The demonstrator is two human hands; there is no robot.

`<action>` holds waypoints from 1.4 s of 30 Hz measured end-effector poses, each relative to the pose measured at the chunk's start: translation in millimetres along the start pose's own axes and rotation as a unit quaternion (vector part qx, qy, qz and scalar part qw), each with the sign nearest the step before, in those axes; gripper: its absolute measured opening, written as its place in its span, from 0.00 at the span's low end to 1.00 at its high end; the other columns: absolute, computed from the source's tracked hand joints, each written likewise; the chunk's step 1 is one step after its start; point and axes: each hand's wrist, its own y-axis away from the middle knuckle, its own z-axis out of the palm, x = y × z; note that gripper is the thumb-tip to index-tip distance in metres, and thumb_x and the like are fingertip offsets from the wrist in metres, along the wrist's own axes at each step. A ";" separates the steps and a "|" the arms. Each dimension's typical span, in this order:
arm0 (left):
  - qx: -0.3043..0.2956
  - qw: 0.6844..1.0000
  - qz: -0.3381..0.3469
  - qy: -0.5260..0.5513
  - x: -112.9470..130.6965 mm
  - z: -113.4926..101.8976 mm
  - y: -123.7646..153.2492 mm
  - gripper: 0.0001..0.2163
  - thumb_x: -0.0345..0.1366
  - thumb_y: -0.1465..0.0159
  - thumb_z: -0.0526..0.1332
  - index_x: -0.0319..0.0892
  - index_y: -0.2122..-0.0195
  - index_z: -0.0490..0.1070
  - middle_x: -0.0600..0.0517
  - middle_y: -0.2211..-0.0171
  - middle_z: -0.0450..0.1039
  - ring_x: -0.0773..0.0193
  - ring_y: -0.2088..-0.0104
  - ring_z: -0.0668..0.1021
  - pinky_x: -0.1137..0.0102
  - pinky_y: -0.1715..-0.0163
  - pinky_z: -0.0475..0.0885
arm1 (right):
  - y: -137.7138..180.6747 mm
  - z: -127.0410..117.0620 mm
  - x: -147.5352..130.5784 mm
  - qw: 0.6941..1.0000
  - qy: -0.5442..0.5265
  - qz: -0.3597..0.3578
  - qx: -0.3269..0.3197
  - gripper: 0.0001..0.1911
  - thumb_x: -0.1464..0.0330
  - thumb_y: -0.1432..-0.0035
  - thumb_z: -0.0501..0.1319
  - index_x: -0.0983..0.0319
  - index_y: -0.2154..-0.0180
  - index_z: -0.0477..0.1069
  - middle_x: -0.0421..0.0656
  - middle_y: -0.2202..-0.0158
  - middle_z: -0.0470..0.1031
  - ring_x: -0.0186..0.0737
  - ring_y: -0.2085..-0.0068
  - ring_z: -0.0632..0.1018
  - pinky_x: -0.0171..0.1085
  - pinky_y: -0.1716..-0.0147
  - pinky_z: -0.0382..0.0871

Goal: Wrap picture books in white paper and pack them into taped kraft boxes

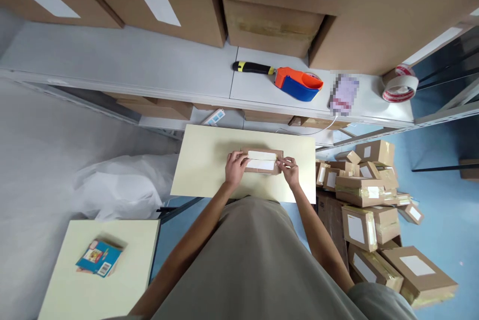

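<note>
A small brown cardboard box lies on the pale yellow tabletop in front of me. Across its top is a white label, with a cream-toned strip along its far side. At the left end of the label, my left hand is closed, thumb and finger pinching its edge. My right hand pinches the opposite end in the same way. The fingertips cover both ends, so how far the label is stuck down cannot be made out.
On the shelf ahead lie an orange and blue tape dispenser, a blurred phone on a cable and tape rolls. Several cardboard boxes are piled at right. A blue packet rests on the left table.
</note>
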 end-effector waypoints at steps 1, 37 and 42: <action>0.002 1.000 0.004 0.000 0.4 -0.5 0.2 0.06 0.38 0.26 0.68 0.49 0.52 0.84 0.43 0.46 0.77 0.47 0.42 0.77 0.53 0.38 0.77 | 1.9 0.2 -0.7 1.000 0.006 -0.003 0.002 0.21 0.51 0.34 0.68 0.60 0.54 0.88 0.52 0.48 0.75 0.50 0.48 0.83 0.46 0.54 0.85; 0.143 0.941 0.245 0.184 194.9 -115.0 -117.6 0.16 0.42 0.23 0.62 0.45 0.37 0.73 0.41 0.39 0.78 0.51 0.40 0.82 0.53 0.35 0.77 | -86.4 -68.6 -261.7 0.941 0.275 -0.192 0.043 0.23 0.53 0.22 0.59 0.63 0.40 0.69 0.54 0.52 0.85 0.56 0.52 0.84 0.48 0.48 0.76; 0.057 0.932 0.148 0.325 168.7 -105.6 -31.8 0.10 0.43 0.24 0.64 0.46 0.45 0.75 0.46 0.51 0.82 0.59 0.52 0.86 0.63 0.47 0.84 | 0.3 -58.9 -219.2 0.969 -0.069 -0.225 -0.078 0.29 0.40 0.28 0.61 0.57 0.46 0.70 0.49 0.52 0.84 0.50 0.50 0.83 0.46 0.44 0.77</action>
